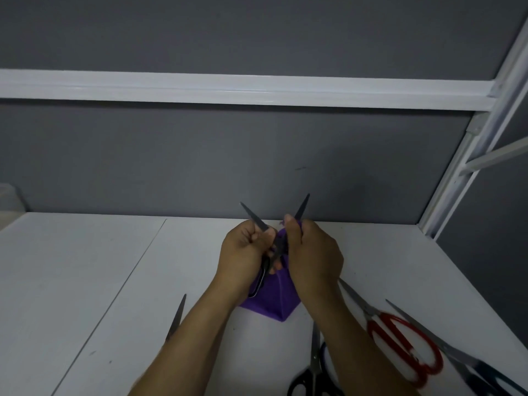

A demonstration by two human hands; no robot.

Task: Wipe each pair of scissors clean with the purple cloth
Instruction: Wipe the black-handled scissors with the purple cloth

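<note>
A dark pair of scissors (pixel 253 217) is held up over the white table with its blades spread apart, tips pointing away from me. My left hand (pixel 243 252) grips it near the pivot and left blade; its handle loops hang below the palm. My right hand (pixel 311 252) pinches the purple cloth (pixel 271 298) around the right blade, whose tip pokes out above the fingers. The cloth's lower part drapes down to the table between my wrists.
On the table (pixel 85 281) at the right lie red-handled scissors (pixel 400 338), black-handled scissors (pixel 313 370) and dark blue-handled scissors (pixel 468 364). A further pair's blade (pixel 177 317) shows by my left forearm. A grey partition wall stands behind.
</note>
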